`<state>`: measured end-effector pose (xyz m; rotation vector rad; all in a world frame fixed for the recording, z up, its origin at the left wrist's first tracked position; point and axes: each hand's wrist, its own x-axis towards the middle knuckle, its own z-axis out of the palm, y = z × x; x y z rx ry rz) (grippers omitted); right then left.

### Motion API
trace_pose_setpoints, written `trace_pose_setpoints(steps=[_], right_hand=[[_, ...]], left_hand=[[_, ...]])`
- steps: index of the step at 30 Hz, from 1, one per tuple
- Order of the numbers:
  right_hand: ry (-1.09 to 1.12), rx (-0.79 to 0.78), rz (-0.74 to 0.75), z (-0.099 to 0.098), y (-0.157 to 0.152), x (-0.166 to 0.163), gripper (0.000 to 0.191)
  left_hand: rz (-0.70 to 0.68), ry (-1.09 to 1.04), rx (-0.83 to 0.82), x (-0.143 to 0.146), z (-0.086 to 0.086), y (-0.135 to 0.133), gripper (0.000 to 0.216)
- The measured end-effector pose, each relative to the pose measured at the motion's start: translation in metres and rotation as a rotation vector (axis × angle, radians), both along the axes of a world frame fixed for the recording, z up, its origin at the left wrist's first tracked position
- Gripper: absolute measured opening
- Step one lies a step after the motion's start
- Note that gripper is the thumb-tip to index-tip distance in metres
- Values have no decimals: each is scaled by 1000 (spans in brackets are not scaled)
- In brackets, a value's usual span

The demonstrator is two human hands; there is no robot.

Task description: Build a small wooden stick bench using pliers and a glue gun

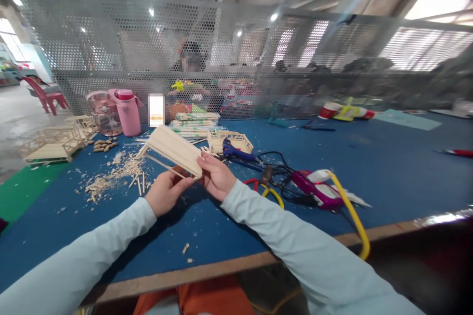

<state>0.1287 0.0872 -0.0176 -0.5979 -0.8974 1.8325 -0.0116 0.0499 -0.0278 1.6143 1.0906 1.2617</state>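
Observation:
Both my hands hold a small model made of wooden sticks (pixel 173 149), a flat slatted panel with thin legs, tilted above the blue table (pixel 388 177). My left hand (pixel 165 192) grips its lower edge from below, fingers closed. My right hand (pixel 217 176) pinches the panel's right corner, thumb on top. Both sleeves are pale blue.
Wood scraps (pixel 114 174) lie scattered to the left. A blue glue gun (pixel 236 151), black cables, red and yellow tools and a purple tool (pixel 314 188) lie to the right. A pink bottle (pixel 127 111), stick models (pixel 55 143) and a mesh screen with a person behind stand beyond.

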Motion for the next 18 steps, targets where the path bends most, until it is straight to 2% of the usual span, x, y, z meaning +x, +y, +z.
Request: trace_pose_setpoints(steps=[4, 8, 13, 15, 18], right_hand=[[6, 2, 52, 5, -2, 1, 18], [44, 7, 28, 10, 0, 6, 18], [86, -87, -1, 13, 9, 18, 11], [86, -96, 36, 14, 9, 19, 9], [89, -103, 109, 16, 2, 15, 11]], left_hand=[[169, 20, 82, -8, 1, 0, 15], [250, -49, 84, -17, 4, 3, 15], [408, -302, 9, -45, 14, 27, 33], [399, -382, -41, -50, 18, 33, 37], [239, -429, -158, -41, 17, 28, 39]])
